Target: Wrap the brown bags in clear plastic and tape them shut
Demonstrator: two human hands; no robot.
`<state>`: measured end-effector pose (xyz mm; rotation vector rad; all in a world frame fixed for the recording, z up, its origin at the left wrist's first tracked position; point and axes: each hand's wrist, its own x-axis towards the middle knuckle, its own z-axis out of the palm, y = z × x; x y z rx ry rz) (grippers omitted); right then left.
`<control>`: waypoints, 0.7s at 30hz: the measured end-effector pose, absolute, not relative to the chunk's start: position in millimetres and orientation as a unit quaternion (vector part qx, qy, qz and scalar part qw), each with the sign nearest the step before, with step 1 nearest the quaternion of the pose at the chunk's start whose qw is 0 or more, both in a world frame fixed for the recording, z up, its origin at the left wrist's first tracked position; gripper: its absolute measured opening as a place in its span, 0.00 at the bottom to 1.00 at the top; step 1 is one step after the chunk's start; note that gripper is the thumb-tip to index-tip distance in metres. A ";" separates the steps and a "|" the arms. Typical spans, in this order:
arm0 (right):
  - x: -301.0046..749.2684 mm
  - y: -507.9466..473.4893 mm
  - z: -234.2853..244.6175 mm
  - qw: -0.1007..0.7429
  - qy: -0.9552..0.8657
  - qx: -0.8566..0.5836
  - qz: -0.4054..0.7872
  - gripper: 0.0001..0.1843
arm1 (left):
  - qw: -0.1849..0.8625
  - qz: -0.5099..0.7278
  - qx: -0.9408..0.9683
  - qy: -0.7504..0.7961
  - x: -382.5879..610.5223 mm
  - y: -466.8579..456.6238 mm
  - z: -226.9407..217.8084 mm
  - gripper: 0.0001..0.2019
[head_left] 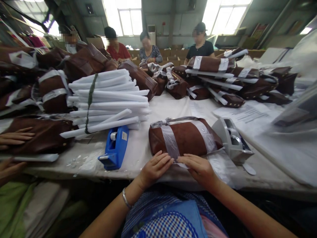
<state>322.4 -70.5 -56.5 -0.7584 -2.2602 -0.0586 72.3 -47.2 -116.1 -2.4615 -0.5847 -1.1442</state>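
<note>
A brown handbag [189,138] lies on its side on the white-covered table in front of me. Two bands of pale plastic wrap cross it, and its handles at the back are wrapped too. At the bag's near edge my left hand [156,167] is closed, fingers together and pressed on it beside the left plastic band [170,142]. Close by on the right, my right hand [201,168] pinches the loose end of a plastic strip [183,164]. Both thumbs are mostly hidden. A grey tape dispenser [232,140] stands right of the bag, a blue tape dispenser [115,147] to the left.
White paper rolls [111,102] tied with a green cord are stacked behind the blue dispenser. Wrapped brown bags [213,64] pile up along the back. At left, a co-worker's hands [15,138] rest by another bag [47,134]. Several people work across the table.
</note>
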 end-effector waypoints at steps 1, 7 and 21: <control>321.6 -73.6 -56.3 0.363 -0.887 -0.285 -0.012 0.17 | 0.190 -0.404 -0.870 -0.209 72.0 -46.4 -114.8 0.18; 313.3 -93.9 -60.8 0.295 -0.934 -0.193 -0.050 0.13 | 0.216 -0.382 -0.875 -0.204 68.1 -39.9 -106.1 0.17; 303.1 -36.3 -23.6 0.321 -0.909 -0.256 -0.076 0.11 | 0.196 -0.423 -0.862 -0.196 73.3 -42.0 -109.1 0.09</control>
